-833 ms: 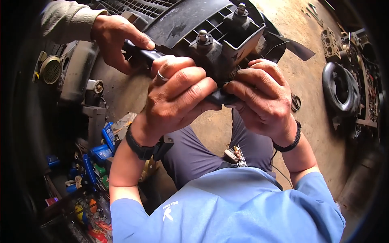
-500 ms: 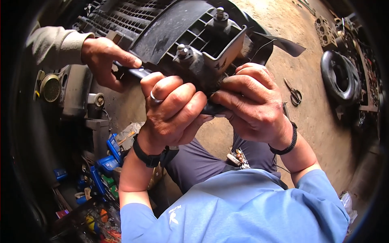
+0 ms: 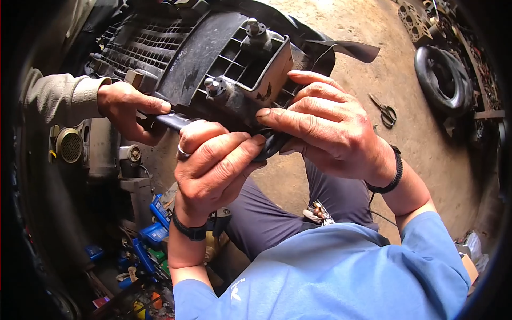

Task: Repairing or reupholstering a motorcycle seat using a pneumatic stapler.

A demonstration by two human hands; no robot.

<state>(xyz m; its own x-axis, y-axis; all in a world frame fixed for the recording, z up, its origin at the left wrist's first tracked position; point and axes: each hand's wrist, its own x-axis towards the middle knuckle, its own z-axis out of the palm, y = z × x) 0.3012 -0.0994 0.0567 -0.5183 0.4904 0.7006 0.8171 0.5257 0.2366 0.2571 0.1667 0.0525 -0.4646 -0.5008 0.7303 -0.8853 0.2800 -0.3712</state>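
Observation:
A large black plastic shell (image 3: 186, 66) with grid ribs and two metal-tipped posts is held up in front of me. Along its near side runs a smooth black rim (image 3: 173, 120), flexible-looking where it bends between my hands. My left hand (image 3: 213, 160) is closed around this rim, fingers folded over it. On the other side of the bend, my right hand (image 3: 333, 125) pinches the rim between thumb and forefinger, its other fingers resting against the shell. Another person's hand (image 3: 130, 109) grips the rim's left end. My palms hide part of the rim.
Scissors (image 3: 385, 111) lie on the concrete floor (image 3: 352, 64) to the right. Beyond them is a black rubber tube ring (image 3: 444, 80) beside metal parts. Blue bottles (image 3: 154, 233) and clutter fill the lower left. A loose black flap (image 3: 357, 50) sticks out from the shell.
The shell and the other person's hand have shifted left in view. My right hand's fingers have spread and reached forward along the shell; my left hand still grips the rim.

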